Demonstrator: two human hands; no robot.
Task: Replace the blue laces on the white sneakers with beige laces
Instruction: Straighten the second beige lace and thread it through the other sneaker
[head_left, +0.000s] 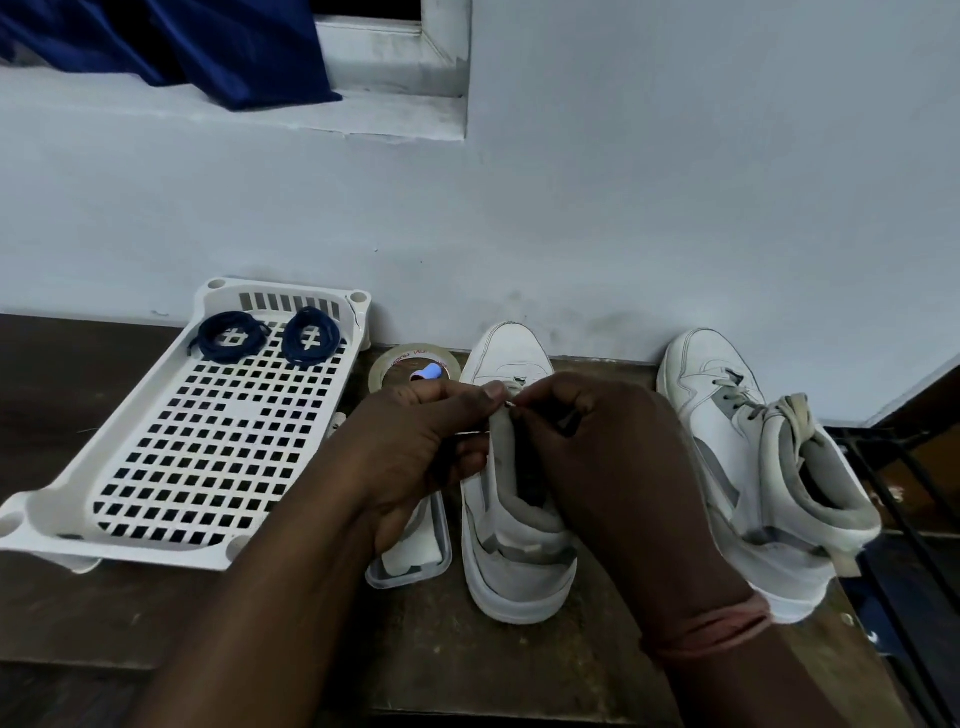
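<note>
Pinching at the tongue of the near white sneaker (511, 499), both hands meet right over its throat. The left hand (415, 447) has its thumb and fingers curled, holding the top edge of the grey tongue. The right hand (587, 457) is closed in a pinch beside it, its fingertips (524, 402) almost touching the left thumb; a small pale lace tip (510, 403) shows between them. How much beige lace is threaded on this shoe I cannot tell, since the hands cover the eyelets.

To the right of the right hand stands the 2nd white sneaker (748, 467), already laced and tied with a beige lace (779, 410). Just beyond the left hand a roll of clear tape (413, 366) lies flat, with a small blue object inside its ring. Under the left wrist sits a clear plastic container (410, 561). Further left, a white perforated tray (208, 436) holds 2 coiled blue laces (270, 338) at its far end. All of it rests on a dark wooden surface (467, 670) against a pale wall (623, 208).
</note>
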